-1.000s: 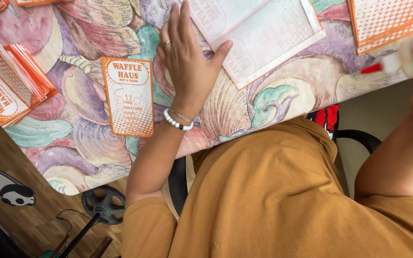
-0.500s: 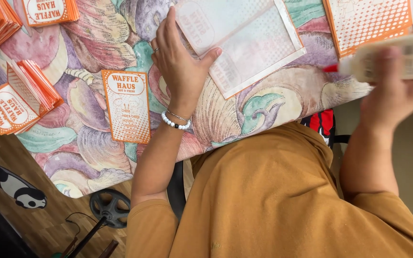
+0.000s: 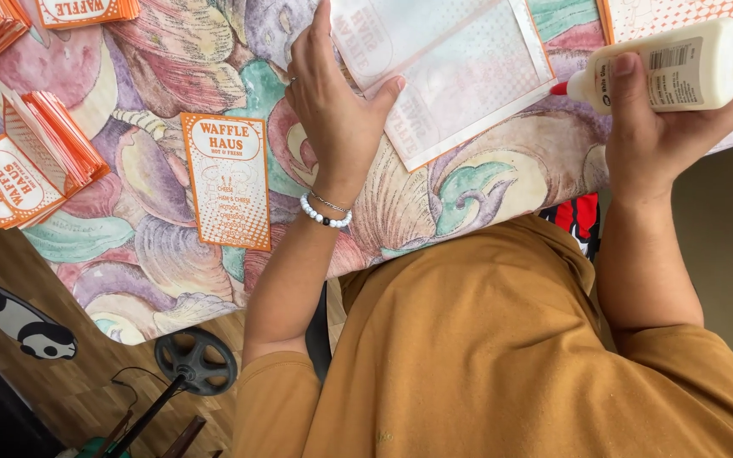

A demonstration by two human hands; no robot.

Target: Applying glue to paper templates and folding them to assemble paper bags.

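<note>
Down from my head camera, the only view I have, my left hand [image 3: 337, 106] lies flat and open on a pale sheet [image 3: 456, 72] that is turned blank side up on the bench [image 3: 485, 182], fingers spread and the thumb pressing its near edge to keep it from sliding. My right hand [image 3: 659, 127] is clamped round a white glue bottle [image 3: 668, 64], held sideways in the air just off the sheet's right corner, its red nozzle [image 3: 560, 87] pointing toward the paper but not touching it. I cannot make out any line or blob of glue on the sheet, so as far as I can judge the gluing of this piece is not yet begun; the paper is only pinned and the bottle brought close.

Further left on the shell-patterned cloth of the bench lies a single orange-and-white printed card [image 3: 229, 180], face up and apart from my wrist. Beyond it a fanned stack of the same orange cards [image 3: 31, 161] sits at the bench's left edge, with more at the top left corner [image 3: 86, 10] and another orange sheet [image 3: 680, 13] at the top right, behind the bottle. Those piles look to me like pieces either finished or waiting; I cannot tell which. On my left wrist is a white bead bracelet [image 3: 326, 214].
</note>
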